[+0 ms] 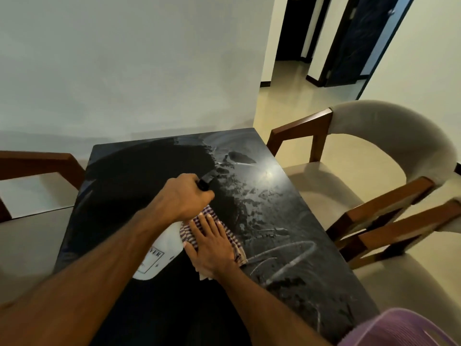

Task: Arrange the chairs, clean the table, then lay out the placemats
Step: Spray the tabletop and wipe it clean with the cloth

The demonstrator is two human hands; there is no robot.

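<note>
A black glossy table [139, 171] fills the middle of the view, its right half streaked with wet spray and wipe marks. My left hand [183, 196] grips the black trigger head of a white spray bottle [159, 250], held over the table with the nozzle pointing to the far right. My right hand [212, 245] lies flat with straight fingers on a purple-and-white checked cloth [189, 233], pressing it onto the tabletop. Part of the cloth is hidden under my palm.
A wooden chair with a cream curved back [374, 156] stands at the table's right side, a second one [399, 236] nearer. Another wooden chair [37, 168] stands at the left. A purple woven thing [399, 328] shows at the lower right. White wall behind the table.
</note>
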